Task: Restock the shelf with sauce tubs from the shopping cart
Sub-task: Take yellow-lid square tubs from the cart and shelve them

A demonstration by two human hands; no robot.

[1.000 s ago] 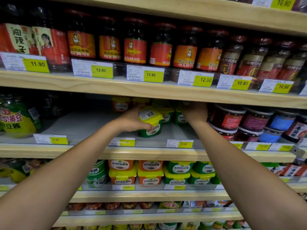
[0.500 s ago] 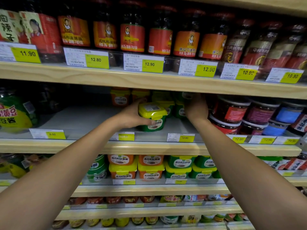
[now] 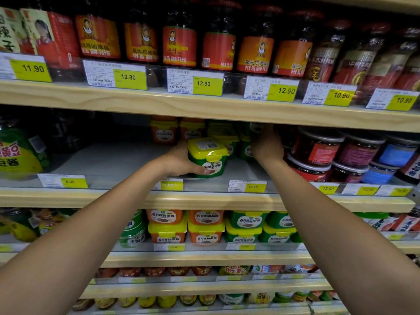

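A green sauce tub with a yellow lid (image 3: 210,156) stands on the grey middle shelf (image 3: 109,162), near its front edge. My left hand (image 3: 179,163) grips its left side, thumb across the front label. My right hand (image 3: 267,145) reaches deeper into the same shelf, up against stacked green tubs (image 3: 244,144); its fingers are hidden behind the hand, so what they hold is unclear. Orange tubs (image 3: 164,133) sit at the back. The shopping cart is out of view.
Dark jars with red and blue labels (image 3: 322,153) crowd the right of the middle shelf. A large green jar (image 3: 18,153) stands at its left. Chili sauce jars (image 3: 179,44) fill the shelf above. More orange and green tubs (image 3: 206,228) fill the shelf below.
The view has tilted up and closer. The green tub has gone from tilted in my left hand to standing upright on the shelf. My right hand stays among the back tubs.
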